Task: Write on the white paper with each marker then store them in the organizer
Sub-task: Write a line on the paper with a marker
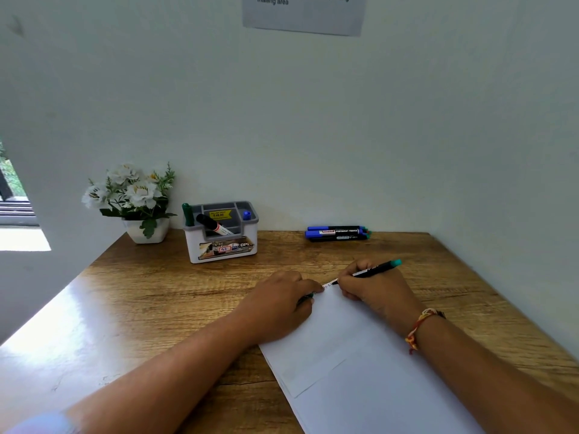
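Note:
My right hand (372, 286) grips a black marker (374, 270) with a teal end, its tip touching the top edge of the white paper (354, 364), where small marks show. My left hand (282, 305) rests on the paper's left corner and holds a small dark green cap (308, 296) in its curled fingers. The white and grey organizer (223, 242) stands at the back and holds a green marker (187, 214), a black marker (213, 225) and a blue marker (246, 215). Two or three blue-capped markers (336, 234) lie by the wall.
A white pot of artificial flowers (138, 202) stands left of the organizer. The wooden table (150, 296) meets the wall at the back and on the right. A printed notice (304, 14) hangs on the wall above.

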The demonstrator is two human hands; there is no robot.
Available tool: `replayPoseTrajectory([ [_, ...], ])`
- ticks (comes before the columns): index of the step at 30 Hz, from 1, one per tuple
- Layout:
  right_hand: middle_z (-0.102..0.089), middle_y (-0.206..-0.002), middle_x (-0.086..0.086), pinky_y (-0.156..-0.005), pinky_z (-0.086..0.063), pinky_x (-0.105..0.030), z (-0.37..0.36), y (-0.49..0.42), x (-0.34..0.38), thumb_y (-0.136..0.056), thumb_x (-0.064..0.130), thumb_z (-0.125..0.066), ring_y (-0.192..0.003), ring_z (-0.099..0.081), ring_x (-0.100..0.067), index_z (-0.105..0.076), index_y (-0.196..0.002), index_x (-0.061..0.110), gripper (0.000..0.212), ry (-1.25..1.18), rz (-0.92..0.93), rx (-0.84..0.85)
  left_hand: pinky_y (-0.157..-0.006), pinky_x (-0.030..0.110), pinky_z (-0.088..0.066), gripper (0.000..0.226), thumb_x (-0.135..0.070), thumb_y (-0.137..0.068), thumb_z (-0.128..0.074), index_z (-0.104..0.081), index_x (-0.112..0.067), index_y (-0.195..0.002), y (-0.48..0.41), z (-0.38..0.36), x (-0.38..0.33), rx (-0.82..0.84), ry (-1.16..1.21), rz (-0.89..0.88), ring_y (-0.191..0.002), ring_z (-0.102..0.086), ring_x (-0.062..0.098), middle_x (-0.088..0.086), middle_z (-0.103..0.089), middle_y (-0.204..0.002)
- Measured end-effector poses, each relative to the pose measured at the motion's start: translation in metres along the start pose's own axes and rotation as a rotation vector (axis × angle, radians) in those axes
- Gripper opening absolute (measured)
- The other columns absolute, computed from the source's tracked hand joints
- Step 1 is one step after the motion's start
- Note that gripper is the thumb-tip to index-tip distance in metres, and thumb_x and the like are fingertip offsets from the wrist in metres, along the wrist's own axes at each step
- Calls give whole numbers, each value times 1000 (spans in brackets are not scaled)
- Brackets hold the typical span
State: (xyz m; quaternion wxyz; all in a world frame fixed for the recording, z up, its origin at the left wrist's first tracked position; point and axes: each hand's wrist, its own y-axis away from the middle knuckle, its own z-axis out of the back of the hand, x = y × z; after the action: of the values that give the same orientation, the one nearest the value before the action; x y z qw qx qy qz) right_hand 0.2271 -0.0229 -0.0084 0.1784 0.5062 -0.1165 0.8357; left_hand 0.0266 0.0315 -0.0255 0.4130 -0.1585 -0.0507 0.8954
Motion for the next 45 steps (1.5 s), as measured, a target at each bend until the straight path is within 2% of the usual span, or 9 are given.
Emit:
replayPoseTrajectory([
  [8,-74,-65,0,-62,-51,-24,1,1,1,-74,19,-70,-60,-64,-6,-76,-79,15,9,3,0,-10,-91,35,-44,41,-34,-102,-38,-46,-36,-142,0,0,0,5,2,-2,-108,-48,14,-3,-56,-114],
  [12,-74,-65,0,-56,-49,-18,0,2,1,-74,17,-70,-56,-62,-2,-77,-79,14,9,26,21,-29,-92,36,-44,41,-35,-102,-38,-46,-37,-142,1,0,0,8,2,-1,-108,-48,15,-3,-56,-115],
  [19,-73,-63,1,-59,-49,-23,2,-1,1,-73,18,-68,-58,-62,-7,-76,-75,15,8,-1,-5,-22,-92,37,-45,40,-34,-101,-38,-47,-37,-140,1,-1,1,1,18,-4,-109,-49,15,-4,-56,-114],
  [24,-76,-68,-1,-64,-53,-26,2,-1,-1,-72,22,-70,-65,-66,-10,-76,-76,18,8,-7,-9,-34,-91,34,-43,40,-34,-101,-39,-48,-37,-140,1,-1,2,-9,11,-7,-109,-49,16,-3,-57,-114],
  [28,-74,-63,3,-60,-47,-22,2,0,1,-73,19,-69,-62,-63,-7,-75,-73,17,6,33,9,-17,-90,33,-43,40,-35,-101,-39,-48,-37,-140,0,-1,1,-13,14,-7,-108,-48,15,-2,-57,-113],
  [32,-74,-66,2,-62,-48,-22,2,-2,1,-72,21,-68,-68,-65,-10,-74,-72,18,6,40,-1,-33,-89,33,-43,40,-35,-102,-39,-48,-37,-140,1,0,1,-9,12,-6,-108,-48,15,-2,-57,-113],
  [36,-74,-66,-1,-63,-52,-27,2,-4,0,-71,20,-69,-65,-64,-12,-74,-71,15,8,46,-17,-54,-88,31,-42,40,-34,-102,-39,-47,-36,-141,1,0,0,-7,11,-7,-109,-48,16,-2,-57,-115],
  [40,-73,-63,1,-60,-47,-22,2,-3,1,-74,19,-68,-63,-63,-8,-74,-72,15,8,42,-10,-36,-89,32,-42,40,-34,-102,-39,-47,-37,-141,1,2,-1,-9,15,-4,-109,-48,16,-2,-56,-115],
  [45,-72,-63,0,-60,-48,-23,1,-4,1,-71,20,-66,-61,-61,-9,-69,-63,15,9,51,-16,-47,-90,33,-43,40,-34,-102,-39,-47,-36,-141,1,1,0,-2,15,-6,-109,-48,16,-2,-57,-116],
])
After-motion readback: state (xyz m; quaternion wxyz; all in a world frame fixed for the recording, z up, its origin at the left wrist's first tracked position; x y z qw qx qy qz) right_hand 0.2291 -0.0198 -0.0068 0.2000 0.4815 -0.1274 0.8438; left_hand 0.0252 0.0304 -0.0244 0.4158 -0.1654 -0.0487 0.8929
